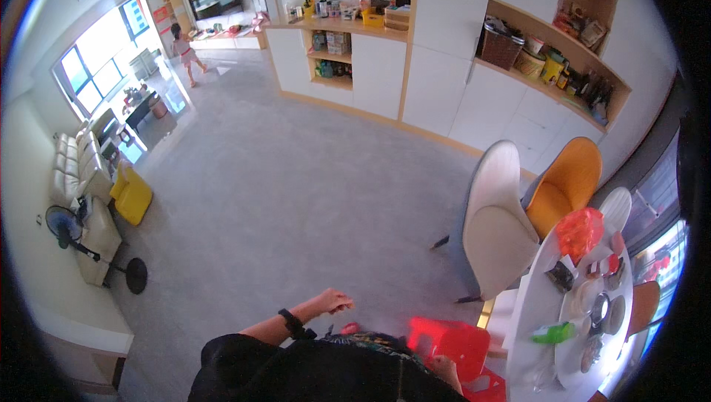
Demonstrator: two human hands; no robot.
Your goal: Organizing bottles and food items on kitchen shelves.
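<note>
My left hand [335, 301], with a dark band on its wrist, is held in front of my body over the grey floor, its fingers curled; whether anything small lies between them is unclear. Low at the right of my body, my right hand [444, 368] hangs beside a red plastic stool [452, 341]; its fingers are partly hidden, and I cannot tell whether it touches the stool. To the right stands a white round dining table [530, 341] with dishes, a red plastic bag [579, 232] and a green item [554, 333] on it.
Beige [497, 241] and orange [566, 188] chairs stand by the table. White cabinets [436, 82] line the far wall. At the left are a standing fan [66, 227], a sofa [97, 166] and a yellow seat [132, 193]. A person [186, 52] is far off near the window.
</note>
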